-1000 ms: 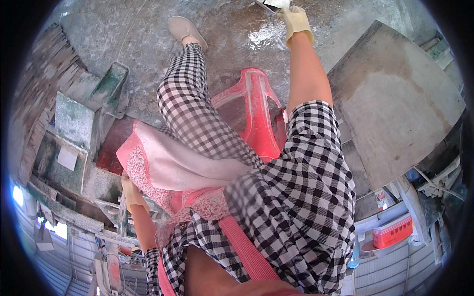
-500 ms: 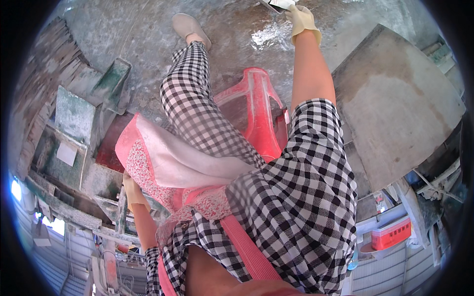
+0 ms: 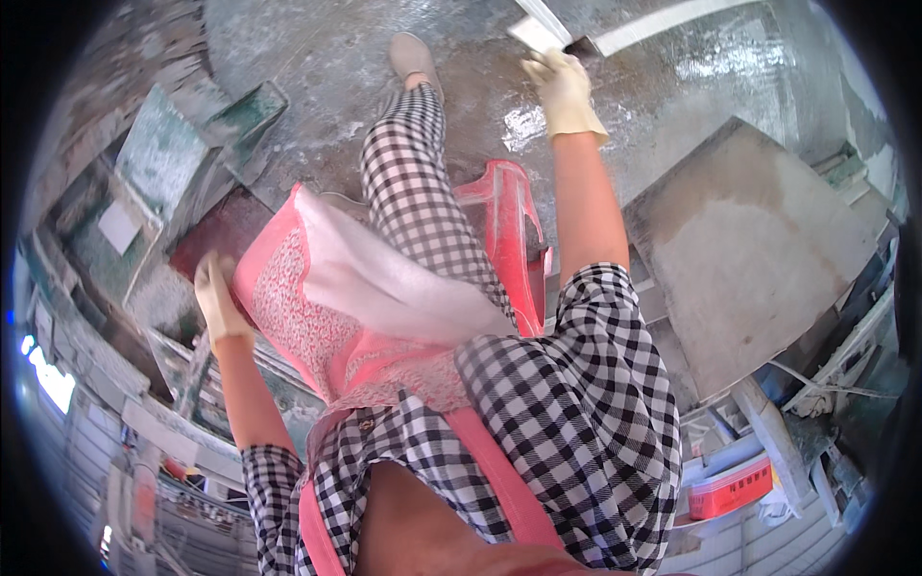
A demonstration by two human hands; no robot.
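My right hand (image 3: 565, 91), in a cream rubber glove, reaches far forward over the wet grey floor with its fingers curled. Its fingertips meet a white flat piece (image 3: 534, 35); the grip itself is partly hidden. Right beside them lies a small dark brown block (image 3: 580, 46) at the end of a long white strip (image 3: 672, 21). My left hand (image 3: 219, 296), gloved alike, is out at the left with its fingers stretched and slightly blurred. It is next to the edge of the pink floral apron (image 3: 298, 298) and a dark red panel (image 3: 219, 233), with nothing seen in it.
A red plastic stool (image 3: 507, 221) stands near my checked trouser leg. To the right leans a big grey board (image 3: 754, 259). Green-stained trays (image 3: 163, 149) and frames crowd the left. A red box (image 3: 732, 492) sits low at the right.
The view has shifted, bringing the long white strip and dark block into sight. My left hand has come out from behind the apron, farther forward. My right arm remains stretched forward.
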